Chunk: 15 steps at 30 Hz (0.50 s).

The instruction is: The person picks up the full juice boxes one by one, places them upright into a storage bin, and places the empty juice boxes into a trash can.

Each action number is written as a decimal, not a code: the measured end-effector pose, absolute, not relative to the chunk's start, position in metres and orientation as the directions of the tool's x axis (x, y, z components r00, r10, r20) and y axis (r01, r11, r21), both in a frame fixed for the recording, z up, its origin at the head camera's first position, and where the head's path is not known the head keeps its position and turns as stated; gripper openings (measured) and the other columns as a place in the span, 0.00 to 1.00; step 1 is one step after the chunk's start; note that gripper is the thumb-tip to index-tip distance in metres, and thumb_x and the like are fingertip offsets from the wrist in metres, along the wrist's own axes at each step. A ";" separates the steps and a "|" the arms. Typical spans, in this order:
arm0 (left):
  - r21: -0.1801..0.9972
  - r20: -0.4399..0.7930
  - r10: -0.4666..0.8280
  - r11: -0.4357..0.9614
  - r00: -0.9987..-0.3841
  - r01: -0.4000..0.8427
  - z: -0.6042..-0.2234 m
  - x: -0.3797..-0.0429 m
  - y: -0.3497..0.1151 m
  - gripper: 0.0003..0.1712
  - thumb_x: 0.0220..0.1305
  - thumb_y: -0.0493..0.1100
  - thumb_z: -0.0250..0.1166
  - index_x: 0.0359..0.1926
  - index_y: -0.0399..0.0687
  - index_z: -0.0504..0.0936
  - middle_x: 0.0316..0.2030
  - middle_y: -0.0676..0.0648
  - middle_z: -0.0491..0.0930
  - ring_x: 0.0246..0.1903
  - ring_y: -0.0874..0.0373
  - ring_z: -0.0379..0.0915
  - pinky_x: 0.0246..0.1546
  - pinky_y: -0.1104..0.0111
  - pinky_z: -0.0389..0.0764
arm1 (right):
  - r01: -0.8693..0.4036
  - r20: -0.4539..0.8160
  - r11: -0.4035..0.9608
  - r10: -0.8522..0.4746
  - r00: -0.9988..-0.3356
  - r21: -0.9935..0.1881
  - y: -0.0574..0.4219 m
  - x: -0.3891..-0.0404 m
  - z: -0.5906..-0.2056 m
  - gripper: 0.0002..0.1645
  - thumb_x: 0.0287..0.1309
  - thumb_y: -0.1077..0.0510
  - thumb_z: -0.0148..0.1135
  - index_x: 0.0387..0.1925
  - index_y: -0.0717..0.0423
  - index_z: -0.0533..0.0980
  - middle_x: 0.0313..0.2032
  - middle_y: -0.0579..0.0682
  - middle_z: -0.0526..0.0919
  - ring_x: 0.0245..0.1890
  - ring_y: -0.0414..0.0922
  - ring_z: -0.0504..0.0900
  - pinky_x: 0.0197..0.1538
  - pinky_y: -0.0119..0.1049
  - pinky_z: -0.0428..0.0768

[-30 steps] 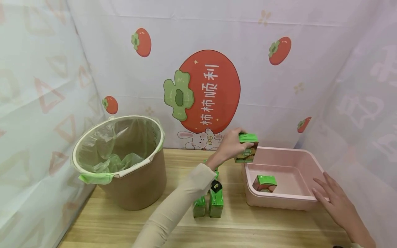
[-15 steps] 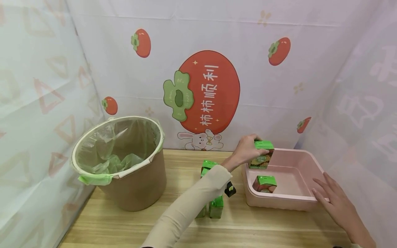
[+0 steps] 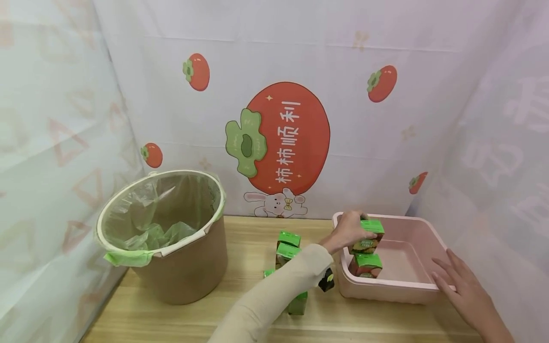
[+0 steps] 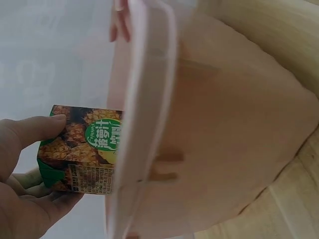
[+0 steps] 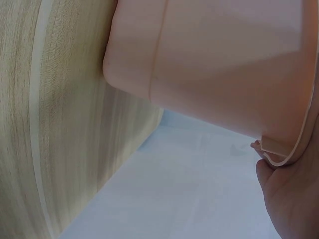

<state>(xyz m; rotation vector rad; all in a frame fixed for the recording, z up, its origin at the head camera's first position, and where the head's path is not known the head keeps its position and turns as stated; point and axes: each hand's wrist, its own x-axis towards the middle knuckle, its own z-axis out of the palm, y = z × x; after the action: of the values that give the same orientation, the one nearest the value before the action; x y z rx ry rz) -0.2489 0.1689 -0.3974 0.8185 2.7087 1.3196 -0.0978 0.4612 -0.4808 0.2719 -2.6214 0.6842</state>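
My left hand (image 3: 348,229) pinches a small pineapple juice carton (image 3: 369,242) by its upper part, thumb on one side. The carton has a green top and a pineapple-printed front (image 4: 82,139). It is just inside the near-left part of a pink plastic bin (image 3: 396,291), partly behind the bin's rim in the left wrist view. Another green-topped carton (image 3: 368,266) stands in the bin's near-left corner, close below the held one. My right hand (image 3: 465,288) rests on the bin's right rim, fingers extended over it. In the right wrist view, the right hand (image 5: 291,194) touches the rim's corner.
Several green-topped cartons (image 3: 288,250) stand on the wooden table (image 3: 244,267), partly hidden by my left sleeve (image 3: 274,295). A large brown bucket (image 3: 184,276) lined with a clear bag is at the left. Printed cloth walls (image 3: 360,157) enclose the back and sides.
My left hand has carried the juice carton rightward and down, from above the bin's left rim to inside it. The right hand has stayed on the rim. The head view has tilted up slightly.
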 end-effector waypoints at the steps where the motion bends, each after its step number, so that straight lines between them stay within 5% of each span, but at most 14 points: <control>1: 0.733 0.201 0.463 0.513 -0.863 0.446 -0.399 -0.249 0.171 0.20 0.55 0.41 0.84 0.47 0.40 0.88 0.38 0.50 0.87 0.32 0.68 0.76 0.32 0.81 0.74 | -0.289 0.442 0.859 -0.083 -0.893 -0.423 0.461 -0.098 -0.480 0.25 0.76 0.60 0.56 0.69 0.63 0.71 0.80 0.70 0.51 0.80 0.70 0.47 0.62 0.86 0.50; 5: 0.722 0.179 0.463 0.537 -0.868 0.436 -0.409 -0.249 0.175 0.17 0.55 0.40 0.84 0.43 0.39 0.89 0.34 0.52 0.86 0.30 0.69 0.74 0.30 0.82 0.73 | -0.290 0.435 0.857 -0.087 -0.896 -0.426 0.460 -0.100 -0.477 0.25 0.76 0.59 0.56 0.69 0.64 0.71 0.81 0.70 0.51 0.80 0.71 0.47 0.60 0.86 0.52; 8: 0.713 0.174 0.468 0.547 -0.866 0.439 -0.420 -0.252 0.177 0.12 0.54 0.39 0.83 0.32 0.40 0.87 0.23 0.56 0.78 0.23 0.70 0.68 0.25 0.80 0.71 | -0.287 0.428 0.856 -0.087 -0.900 -0.430 0.458 -0.100 -0.476 0.25 0.76 0.59 0.56 0.69 0.64 0.72 0.80 0.71 0.51 0.78 0.74 0.49 0.56 0.86 0.55; 12: 0.691 0.174 0.475 0.565 -0.863 0.451 -0.432 -0.256 0.178 0.23 0.53 0.38 0.82 0.17 0.45 0.74 0.13 0.58 0.61 0.16 0.68 0.58 0.20 0.78 0.68 | -0.284 0.422 0.858 -0.088 -0.902 -0.428 0.456 -0.100 -0.476 0.23 0.76 0.59 0.57 0.67 0.64 0.73 0.79 0.73 0.53 0.76 0.76 0.51 0.53 0.85 0.58; 15: 0.674 0.150 0.458 0.601 -0.876 0.430 -0.436 -0.255 0.180 0.28 0.54 0.39 0.83 0.16 0.48 0.69 0.13 0.58 0.59 0.17 0.67 0.56 0.19 0.77 0.64 | -0.283 0.423 0.860 -0.087 -0.902 -0.426 0.455 -0.099 -0.477 0.23 0.76 0.59 0.56 0.66 0.64 0.73 0.78 0.73 0.54 0.76 0.77 0.52 0.52 0.85 0.59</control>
<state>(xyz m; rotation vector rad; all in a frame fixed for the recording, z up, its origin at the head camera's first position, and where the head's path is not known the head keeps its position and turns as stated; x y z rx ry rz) -0.2554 0.1799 -0.4361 0.7705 2.7762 1.1521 -0.0994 0.4552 -0.4774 0.2738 -2.6393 0.6884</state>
